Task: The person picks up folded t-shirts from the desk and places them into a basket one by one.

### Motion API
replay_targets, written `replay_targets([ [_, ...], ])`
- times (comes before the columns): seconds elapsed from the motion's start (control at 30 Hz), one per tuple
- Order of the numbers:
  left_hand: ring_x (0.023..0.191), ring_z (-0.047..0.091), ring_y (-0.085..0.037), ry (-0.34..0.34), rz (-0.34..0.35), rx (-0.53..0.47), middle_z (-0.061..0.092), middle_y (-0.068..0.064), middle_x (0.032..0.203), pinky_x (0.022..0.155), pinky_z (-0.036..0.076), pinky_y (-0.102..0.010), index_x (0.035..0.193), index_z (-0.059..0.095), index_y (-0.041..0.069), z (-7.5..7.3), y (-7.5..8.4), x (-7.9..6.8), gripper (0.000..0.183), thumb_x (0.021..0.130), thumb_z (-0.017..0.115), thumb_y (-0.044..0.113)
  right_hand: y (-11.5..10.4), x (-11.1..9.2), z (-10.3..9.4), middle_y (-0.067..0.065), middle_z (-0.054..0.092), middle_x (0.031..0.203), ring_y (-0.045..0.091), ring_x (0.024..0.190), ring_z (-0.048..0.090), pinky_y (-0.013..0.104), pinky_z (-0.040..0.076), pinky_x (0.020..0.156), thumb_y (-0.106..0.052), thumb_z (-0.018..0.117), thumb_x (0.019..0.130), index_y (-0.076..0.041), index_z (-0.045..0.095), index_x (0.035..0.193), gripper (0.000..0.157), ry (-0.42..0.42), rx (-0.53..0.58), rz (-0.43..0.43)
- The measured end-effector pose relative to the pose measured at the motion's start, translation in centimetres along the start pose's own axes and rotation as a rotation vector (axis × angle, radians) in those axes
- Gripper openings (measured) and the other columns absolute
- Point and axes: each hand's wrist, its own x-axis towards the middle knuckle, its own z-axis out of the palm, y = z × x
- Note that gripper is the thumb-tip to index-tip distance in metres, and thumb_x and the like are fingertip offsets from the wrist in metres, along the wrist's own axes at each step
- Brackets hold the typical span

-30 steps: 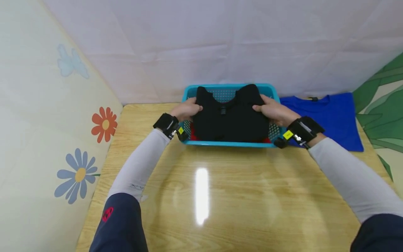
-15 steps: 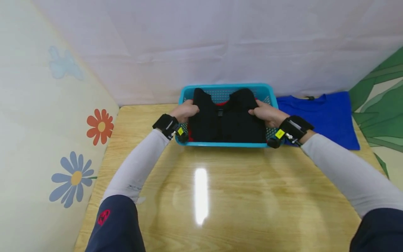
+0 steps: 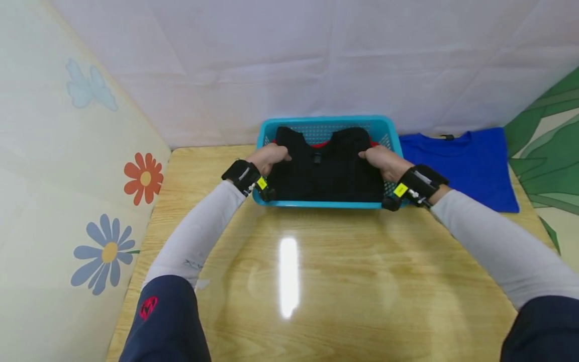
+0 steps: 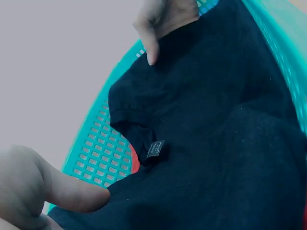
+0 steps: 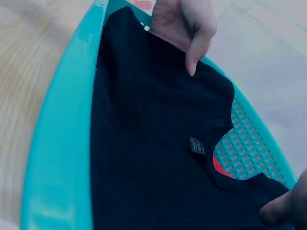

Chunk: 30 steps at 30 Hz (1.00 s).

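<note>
A folded black T-shirt [image 3: 325, 176] lies spread within a blue plastic basket [image 3: 330, 204], its neckline toward the far side and a small label at the collar. My left hand [image 3: 270, 157] holds the shirt's left side, thumb on top and the other fingers hidden beneath. On the opposite side my right hand [image 3: 386, 162] grips it the same way. Both thumbs show against the black cloth in the left wrist view. A strip of red fabric [image 5: 221, 167] peeks out below the neckline in the right wrist view, under the black shirt.
A folded blue T-shirt [image 3: 470, 171] lies on the wooden table [image 3: 344, 271] just right of the basket. White sheeting [image 3: 280, 60] rises behind the basket, and a wall with painted flowers [image 3: 108, 251] borders the table at left.
The black shirt has settled lower in the basket, with both hands still holding its sides. Red fabric now shows at the neckline, while the red along the near edge has become covered.
</note>
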Motion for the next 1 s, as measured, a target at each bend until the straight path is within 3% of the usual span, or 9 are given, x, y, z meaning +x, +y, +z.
replay_targets([
  [0.3, 0.164, 0.017, -0.028, 0.0, 0.022, 0.015, 0.015, -0.015, 0.179, 0.134, 0.02, -0.043, 0.169, 0.014, -0.003, 0.1, 0.4, -0.6, 0.078, 0.105, 0.058, 0.009, -0.6, -0.9, 0.2, 0.024, -0.004, 0.178, 0.043, 0.16, 0.019, 0.054, 0.024, 0.132, -0.029, 0.036, 0.115, 0.004, -0.008, 0.168, 0.076, -0.003, 0.109, 0.024],
  [0.47, 0.165, 0.009, -0.023, -0.057, 0.012, -0.005, 0.005, -0.011, 0.181, 0.134, 0.016, -0.042, 0.171, 0.005, 0.002, -0.3, 1.0, -1.1, 0.082, 0.108, 0.056, 0.013, -1.1, -1.9, -0.4, 0.016, -0.03, 0.173, 0.045, 0.162, -0.015, 0.061, 0.002, 0.132, -0.036, 0.038, 0.115, -0.009, -0.026, 0.165, 0.086, -0.039, 0.096, 0.068],
  [0.5, 0.159, 0.03, -0.023, -0.062, 0.006, 0.006, 0.004, -0.01, 0.181, 0.13, 0.03, -0.036, 0.171, 0.004, 0.003, -0.3, 1.1, -1.2, 0.082, 0.108, 0.056, 0.014, -1.2, -2.1, -0.6, 0.016, -0.033, 0.172, 0.047, 0.161, -0.019, 0.062, -0.001, 0.132, -0.037, 0.039, 0.115, -0.01, -0.028, 0.164, 0.087, -0.04, 0.098, 0.073],
  [0.57, 0.16, 0.026, -0.021, -0.082, 0.0, -0.001, 0.0, -0.008, 0.181, 0.13, 0.028, -0.036, 0.171, 0.0, 0.006, -0.5, 1.3, -1.4, 0.083, 0.109, 0.054, 0.015, -1.5, -2.4, -0.8, 0.015, -0.033, 0.173, 0.05, 0.162, -0.012, 0.06, 0.004, 0.133, -0.038, 0.039, 0.115, -0.013, -0.027, 0.165, 0.086, -0.042, 0.09, 0.074],
  [0.63, 0.114, 0.063, -0.015, -0.085, -0.004, 0.026, 0.001, -0.008, 0.181, 0.098, 0.055, -0.024, 0.172, 0.004, 0.009, -0.6, 1.6, -1.6, 0.079, 0.111, 0.052, 0.018, -1.7, -2.8, -0.9, 0.015, -0.029, 0.174, 0.047, 0.163, -0.004, 0.059, 0.01, 0.133, -0.039, 0.038, 0.115, -0.013, -0.024, 0.167, 0.084, -0.047, 0.082, 0.061],
  [0.7, 0.063, 0.045, -0.013, -0.09, 0.001, 0.045, 0.004, -0.009, 0.181, 0.06, 0.047, -0.021, 0.173, 0.007, 0.011, -0.7, 1.8, -1.8, 0.076, 0.112, 0.051, 0.019, -1.9, -3.2, -1.1, 0.017, -0.029, 0.174, 0.047, 0.164, -0.002, 0.058, 0.014, 0.133, -0.039, 0.036, 0.116, -0.012, -0.024, 0.166, 0.083, -0.064, 0.063, 0.044],
  [0.83, 0.059, 0.028, -0.011, -0.121, -0.012, 0.081, 0.009, -0.009, 0.18, 0.057, 0.037, -0.024, 0.173, 0.009, 0.014, -1.0, 2.3, -2.8, 0.073, 0.113, 0.049, 0.022, -2.3, -4.4, -1.8, 0.025, -0.031, 0.171, 0.049, 0.161, -0.015, 0.06, 0.009, 0.133, -0.037, 0.033, 0.117, -0.005, -0.016, 0.169, 0.078, -0.117, 0.027, 0.015],
  [0.97, 0.06, 0.024, -0.013, -0.152, 0.006, 0.108, 0.018, -0.011, 0.177, 0.066, 0.034, -0.029, 0.172, 0.02, 0.015, -1.3, 2.8, -4.0, 0.063, 0.114, 0.043, 0.021, -2.7, -5.8, -2.6, 0.035, -0.018, 0.172, 0.052, 0.162, -0.005, 0.059, 0.013, 0.133, -0.037, 0.033, 0.117, -0.003, -0.01, 0.169, 0.076, -0.153, 0.003, -0.001],
  [1.0, 0.058, 0.021, -0.012, -0.143, 0.018, 0.139, 0.04, -0.013, 0.162, 0.064, 0.034, -0.028, 0.17, 0.026, 0.014, -1.4, 2.9, -4.2, 0.06, 0.114, 0.043, 0.023, -2.7, -6.2, -2.9, 0.037, -0.013, 0.172, 0.052, 0.162, -0.002, 0.058, 0.015, 0.134, -0.038, 0.033, 0.117, -0.005, -0.023, 0.166, 0.081, -0.158, -0.005, -0.003],
])
